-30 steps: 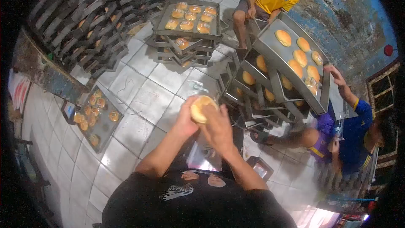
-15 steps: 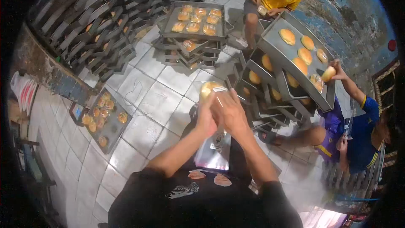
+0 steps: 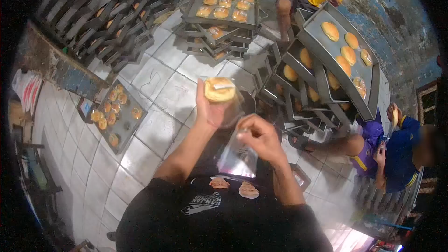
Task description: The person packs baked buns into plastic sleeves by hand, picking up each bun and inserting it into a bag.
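The bun [image 3: 219, 89] is before the chest, approx. mid-view, resting in the L hand [image 3: 212, 111], which holds it from below; a clear bag [image 3: 234, 112] seems to be around it, w/ a pale label [image 3: 225, 86] on top. The R hand [image 3: 262, 139] is narrow, fingertips together near the bag's loose end; if they pinch it, I cannot tell. Flat plastic bags [image 3: 239, 161] lie below. I judge this pc. almost done, closing unconfirmed. Farther out, buns on the back tray [image 3: 221, 24] look bagged; on the R-side tray [image 3: 329, 49] several are bare, so much is left.
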`<state>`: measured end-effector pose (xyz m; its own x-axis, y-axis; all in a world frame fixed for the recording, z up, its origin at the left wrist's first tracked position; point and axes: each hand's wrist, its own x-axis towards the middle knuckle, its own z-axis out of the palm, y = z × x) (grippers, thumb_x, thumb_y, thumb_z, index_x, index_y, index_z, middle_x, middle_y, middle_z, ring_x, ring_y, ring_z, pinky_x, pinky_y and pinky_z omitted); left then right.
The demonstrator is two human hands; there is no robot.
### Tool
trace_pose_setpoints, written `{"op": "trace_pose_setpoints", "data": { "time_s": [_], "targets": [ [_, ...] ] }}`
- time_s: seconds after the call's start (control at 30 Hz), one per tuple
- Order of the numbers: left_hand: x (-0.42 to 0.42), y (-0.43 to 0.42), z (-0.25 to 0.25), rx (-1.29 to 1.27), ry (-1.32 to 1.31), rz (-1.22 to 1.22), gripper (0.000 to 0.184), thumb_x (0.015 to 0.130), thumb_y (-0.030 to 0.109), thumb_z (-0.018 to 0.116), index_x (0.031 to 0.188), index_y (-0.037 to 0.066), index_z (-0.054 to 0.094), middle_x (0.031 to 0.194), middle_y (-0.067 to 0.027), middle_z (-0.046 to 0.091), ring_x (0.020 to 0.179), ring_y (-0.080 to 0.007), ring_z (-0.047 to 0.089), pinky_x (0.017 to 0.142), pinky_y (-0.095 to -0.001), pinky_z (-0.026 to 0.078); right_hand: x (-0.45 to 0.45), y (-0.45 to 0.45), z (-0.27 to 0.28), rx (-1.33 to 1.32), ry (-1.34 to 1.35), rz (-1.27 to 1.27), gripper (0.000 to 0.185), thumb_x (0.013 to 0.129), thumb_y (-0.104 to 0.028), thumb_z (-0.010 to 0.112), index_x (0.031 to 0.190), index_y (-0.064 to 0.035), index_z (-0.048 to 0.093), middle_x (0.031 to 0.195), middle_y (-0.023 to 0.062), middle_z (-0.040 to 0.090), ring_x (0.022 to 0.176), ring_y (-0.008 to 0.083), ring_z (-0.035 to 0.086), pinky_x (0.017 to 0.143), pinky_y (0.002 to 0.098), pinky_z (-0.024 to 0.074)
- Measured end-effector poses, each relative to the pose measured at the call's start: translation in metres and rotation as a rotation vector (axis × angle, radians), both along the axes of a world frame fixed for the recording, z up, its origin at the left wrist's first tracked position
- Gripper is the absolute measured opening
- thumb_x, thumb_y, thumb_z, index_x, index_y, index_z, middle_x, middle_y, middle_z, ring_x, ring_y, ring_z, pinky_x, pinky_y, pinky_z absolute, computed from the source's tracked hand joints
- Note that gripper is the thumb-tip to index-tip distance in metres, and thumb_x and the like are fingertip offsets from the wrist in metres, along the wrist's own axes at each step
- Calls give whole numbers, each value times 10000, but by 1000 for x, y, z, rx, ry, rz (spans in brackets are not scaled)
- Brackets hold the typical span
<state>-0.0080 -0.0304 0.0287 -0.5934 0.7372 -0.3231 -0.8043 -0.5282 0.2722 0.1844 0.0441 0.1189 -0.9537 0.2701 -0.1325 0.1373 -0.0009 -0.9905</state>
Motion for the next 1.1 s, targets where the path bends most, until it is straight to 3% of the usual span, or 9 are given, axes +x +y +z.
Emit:
{"op": "trace_pose_setpoints", "data": {
  "time_s": [0.17, 0.3, 0.43, 0.57, 0.7, 0.77, 0.83, 1.03, 1.1],
  "targets": [
    [30, 17, 7, -115, 27, -18, 684, 1055, 647, 353, 1336, 62, 569, 1278, -157, 641, 1159, -339, 629, 1043, -519, 517, -21, -12, -19, 545, 238, -16, 128, 899, -24, 721, 865, -34, 598, 968, 54, 670, 868, 173, 628, 765, 320, 514],
    [-9, 6, -24, -44, -68, 16, 691, 1056, 641, 359, 1382, 56, 534, 1318, -205, 616, 1187, -347, 626, 1051, -524, 526, 9, -20, 10, -440, 364, 567, 283, 940, -36, 721, 790, -36, 480, 889, 58, 599, 832, 182, 580, 766, 344, 506],
    [11, -3, 32, -62, 44, 58, 696, 1053, 640, 372, 1390, 54, 536, 1359, -181, 608, 1264, -335, 590, 1084, -525, 502, -7, -9, 3, 381, 241, -130, 140, 909, -48, 743, 1012, -17, 652, 984, 103, 666, 858, 199, 651, 715, 266, 530],
    [29, 17, 11, -86, 15, -90, 643, 1081, 594, 331, 1387, 65, 535, 1366, -158, 609, 1294, -324, 559, 1121, -573, 437, -27, -10, -39, 490, 288, -33, 190, 902, -1, 723, 848, 6, 540, 914, 48, 650, 756, 134, 578, 634, 283, 457],
    [-7, -2, -10, -31, 85, -67, 621, 1082, 581, 340, 1366, 69, 546, 1342, -151, 625, 1225, -315, 608, 1047, -515, 504, 19, -17, 14, -562, 251, 643, 235, 926, -40, 745, 798, -46, 549, 783, 66, 616, 775, 185, 609, 677, 316, 477],
    [2, -8, 27, -175, 8, 20, 617, 1079, 587, 339, 1367, 84, 549, 1317, -144, 641, 1204, -314, 623, 996, -501, 531, 19, -4, -4, -134, 10, 159, 179, 869, -30, 788, 955, -19, 632, 1026, 133, 676, 970, 266, 664, 868, 378, 540],
    [25, -21, 28, 133, -25, -234, 581, 1092, 518, 335, 1352, 54, 566, 1338, -159, 637, 1224, -321, 621, 1029, -478, 532, -10, -3, -1, 983, 234, -493, 298, 794, -29, 817, 1051, -18, 665, 1039, 150, 672, 985, 321, 676, 906, 416, 554],
    [28, -22, 16, -317, 404, -271, 468, 1107, 397, 423, 1368, 46, 589, 1295, -119, 661, 1153, -227, 644, 1026, -393, 502, -15, 12, -24, 992, 375, -332, 237, 849, -11, 766, 1070, 14, 683, 968, 143, 688, 876, 281, 692, 773, 352, 567],
    [25, -19, 18, -243, 496, -314, 418, 1102, 354, 468, 1314, 40, 646, 1187, -108, 715, 1051, -200, 686, 966, -365, 530, -25, 34, -43, 528, 16, -534, 176, 958, -99, 693, 1072, 32, 664, 871, 137, 699, 814, 180, 682, 739, 323, 543]
  ]
}}
